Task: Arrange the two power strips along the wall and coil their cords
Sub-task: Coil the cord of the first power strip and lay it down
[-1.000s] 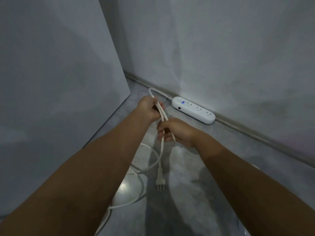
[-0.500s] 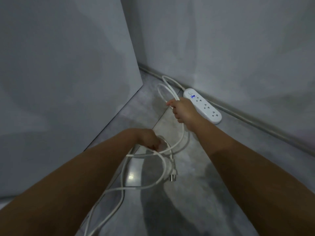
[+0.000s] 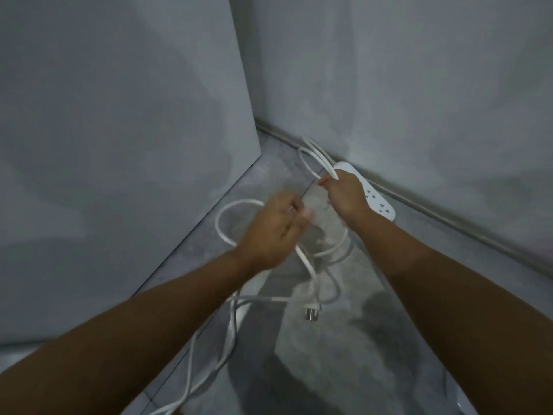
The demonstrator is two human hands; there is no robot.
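A white power strip [image 3: 377, 202] lies on the grey floor against the right wall, partly hidden by my right hand [image 3: 344, 194]. That hand grips doubled loops of the white cord [image 3: 311, 163] just left of the strip. My left hand [image 3: 273, 232], blurred, is closed around another loop of the same cord [image 3: 223, 223] lower and to the left. The cord's plug [image 3: 312, 313] dangles below the hands. More white cord trails down toward the bottom edge. Only one power strip is in view.
A large grey panel [image 3: 119, 145] stands at the left, forming a narrow corner with the right wall [image 3: 419, 85]. A baseboard [image 3: 449, 223] runs along the right wall. A white object's edge [image 3: 460, 405] shows at the bottom right.
My left hand has risen toward my right hand, carrying a new loop of cord up. The plug has swung lower and to the right. My right hand stays near the strip.
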